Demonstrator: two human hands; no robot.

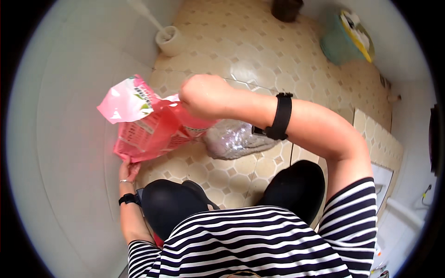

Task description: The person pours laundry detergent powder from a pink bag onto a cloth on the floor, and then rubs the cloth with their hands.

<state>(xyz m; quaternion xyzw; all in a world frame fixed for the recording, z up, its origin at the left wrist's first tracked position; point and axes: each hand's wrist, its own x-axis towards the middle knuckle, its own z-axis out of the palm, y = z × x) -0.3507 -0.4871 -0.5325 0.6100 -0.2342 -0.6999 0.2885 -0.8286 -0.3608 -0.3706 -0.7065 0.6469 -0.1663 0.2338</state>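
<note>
A large pink plastic bag (pixel 157 132) with printed panels hangs tilted in front of me, over to the left. My right hand (pixel 204 96) is closed in a fist at its upper right edge. At the lower left corner my left hand (pixel 130 170) grips the bag, its fingers partly hidden under it. The bag's upper left flap (pixel 127 99) is pale pink and white and sticks out toward the wall. On the floor, just right of the pink bag, lies a clear plastic bag (pixel 238 139) with greyish contents; my right forearm covers part of it.
A toilet brush (pixel 150 16) stands in a white round holder (pixel 169 41) by the left wall (pixel 69 125). At the far right is a teal bucket (pixel 340 44) with a yellow edge, and a dark bin (pixel 286 9) stands farther back. A tiled ledge (pixel 378 139) runs along the right.
</note>
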